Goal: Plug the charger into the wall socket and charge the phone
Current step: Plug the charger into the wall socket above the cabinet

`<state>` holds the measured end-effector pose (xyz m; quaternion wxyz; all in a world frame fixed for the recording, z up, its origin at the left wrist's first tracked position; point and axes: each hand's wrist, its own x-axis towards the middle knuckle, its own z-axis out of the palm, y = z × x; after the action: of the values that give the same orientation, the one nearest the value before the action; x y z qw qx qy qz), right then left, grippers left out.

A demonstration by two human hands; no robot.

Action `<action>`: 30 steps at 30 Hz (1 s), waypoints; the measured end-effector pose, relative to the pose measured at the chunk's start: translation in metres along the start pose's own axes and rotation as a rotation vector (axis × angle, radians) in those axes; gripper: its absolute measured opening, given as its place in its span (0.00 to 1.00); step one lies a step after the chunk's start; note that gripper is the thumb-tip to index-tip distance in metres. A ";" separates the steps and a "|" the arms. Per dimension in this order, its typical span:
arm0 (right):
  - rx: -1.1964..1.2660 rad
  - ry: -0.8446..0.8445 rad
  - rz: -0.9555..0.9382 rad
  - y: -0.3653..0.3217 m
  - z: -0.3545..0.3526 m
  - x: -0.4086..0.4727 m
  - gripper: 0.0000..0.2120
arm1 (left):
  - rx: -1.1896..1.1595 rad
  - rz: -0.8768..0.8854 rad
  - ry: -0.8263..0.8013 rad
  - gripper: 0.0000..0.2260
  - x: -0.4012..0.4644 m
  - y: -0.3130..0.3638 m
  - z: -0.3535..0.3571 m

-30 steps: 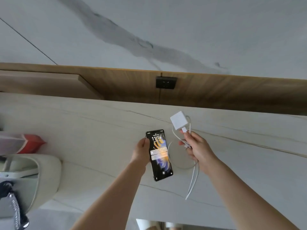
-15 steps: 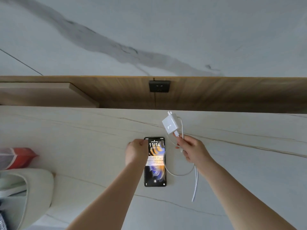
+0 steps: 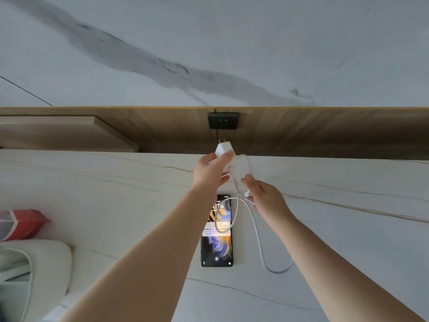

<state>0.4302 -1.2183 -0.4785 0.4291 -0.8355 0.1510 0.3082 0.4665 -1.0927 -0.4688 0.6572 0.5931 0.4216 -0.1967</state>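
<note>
A white charger block [image 3: 224, 148] with two prongs pointing up is gripped in my left hand [image 3: 212, 171], just below a black wall socket [image 3: 223, 120] set in a wooden panel. My right hand [image 3: 262, 194] pinches the white cable [image 3: 257, 238] near its plug end. The cable loops over the phone [image 3: 218, 242], which lies face up with its screen lit on the pale stone counter [image 3: 116, 194], and curls beside it at the right.
A red and white packet [image 3: 22, 223] lies at the left edge. Below it a cream bag [image 3: 46, 270] rests on the counter. A wooden shelf [image 3: 58, 131] juts out at the left under the marble wall [image 3: 209, 47].
My left hand has left the phone and taken hold of the charger block, lifting it toward the socket. My right hand slid down the cable. The phone stays flat on the counter.
</note>
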 end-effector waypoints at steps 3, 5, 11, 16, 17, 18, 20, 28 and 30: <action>-0.249 0.133 -0.061 0.002 -0.006 -0.001 0.23 | -0.147 -0.056 -0.056 0.13 -0.003 0.001 -0.010; -0.223 0.171 -0.017 -0.003 -0.011 -0.005 0.29 | -0.218 -0.092 -0.069 0.10 -0.005 0.001 -0.014; -0.143 0.236 -0.206 -0.028 -0.019 -0.002 0.21 | -0.381 -0.130 -0.183 0.16 -0.013 0.007 -0.016; 0.198 -0.026 -0.158 -0.049 -0.013 0.006 0.17 | -0.351 -0.100 -0.143 0.18 -0.016 0.013 -0.012; 0.284 -0.092 -0.129 -0.051 -0.012 0.006 0.15 | -0.338 -0.089 -0.131 0.19 -0.016 0.014 -0.012; 0.313 -0.128 -0.135 -0.052 -0.011 0.007 0.15 | -0.301 -0.073 -0.114 0.20 -0.015 0.015 -0.014; 0.330 -0.119 -0.147 -0.053 -0.005 0.010 0.18 | -0.154 -0.036 -0.077 0.19 -0.012 0.014 -0.018; 0.401 0.073 -0.038 -0.064 0.014 0.048 0.24 | 0.060 -0.050 -0.095 0.09 -0.001 -0.003 -0.016; 0.327 0.120 -0.044 -0.063 0.015 0.063 0.26 | 0.045 -0.074 -0.099 0.07 0.005 -0.010 -0.016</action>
<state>0.5046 -1.1682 -0.4863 0.5562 -0.7745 0.2063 0.2196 0.4568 -1.0788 -0.4779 0.6559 0.5814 0.4055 -0.2593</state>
